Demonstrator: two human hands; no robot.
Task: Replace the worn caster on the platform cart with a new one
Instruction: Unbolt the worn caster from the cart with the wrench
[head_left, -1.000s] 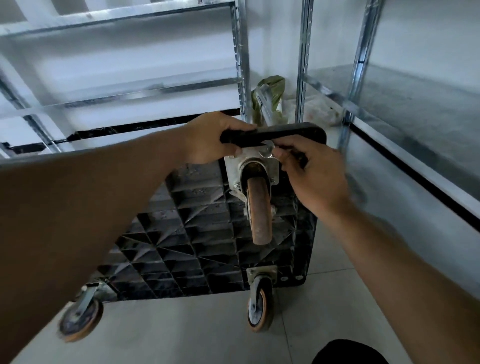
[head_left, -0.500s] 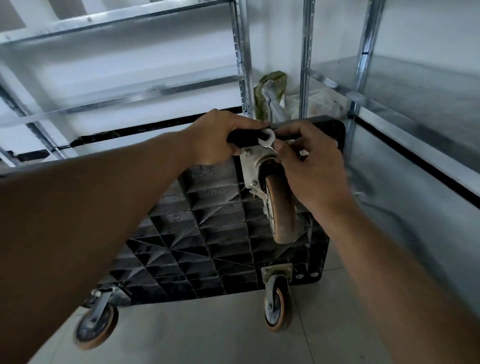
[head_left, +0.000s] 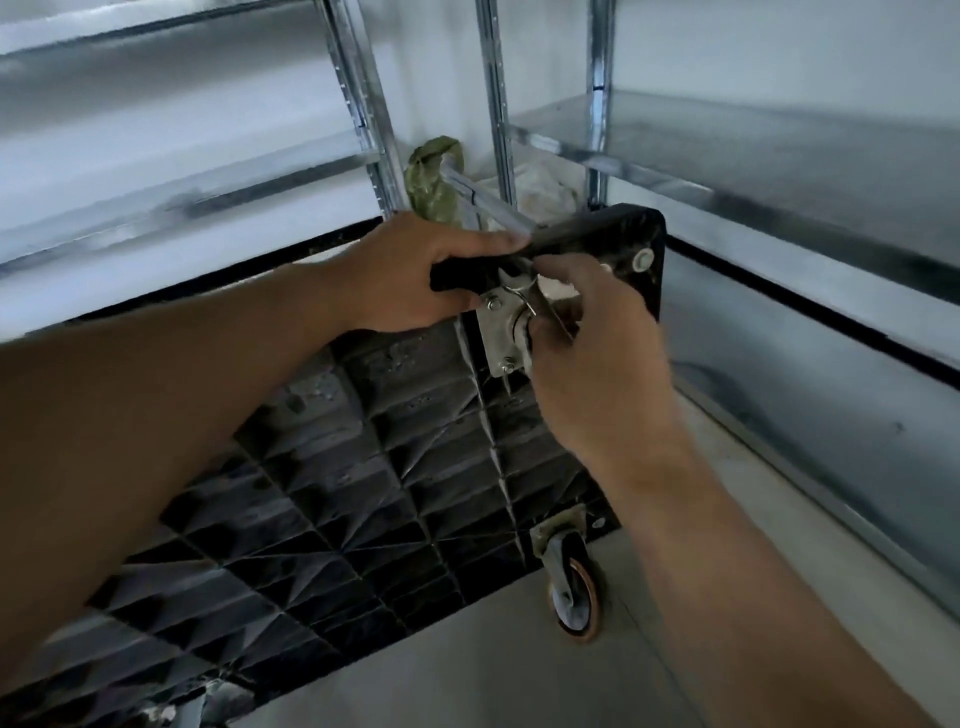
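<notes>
Black ribbed plastic cart (head_left: 363, 467) stands tipped: left grip (head_left: 415, 280) clasps its edge; right grip (head_left: 592, 343) apparently pinches a silver wrench (head_left: 521, 295) at the steel caster plate (head_left: 496, 335), not yet unbolted.

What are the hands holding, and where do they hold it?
The left hand grips the tipped-up platform cart by its top edge. The right hand holds a small wrench by its handle, its head at the caster plate.

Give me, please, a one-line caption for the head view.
Left hand grips the upended platform cart while the right hand holds a wrench at the caster plate.
</notes>
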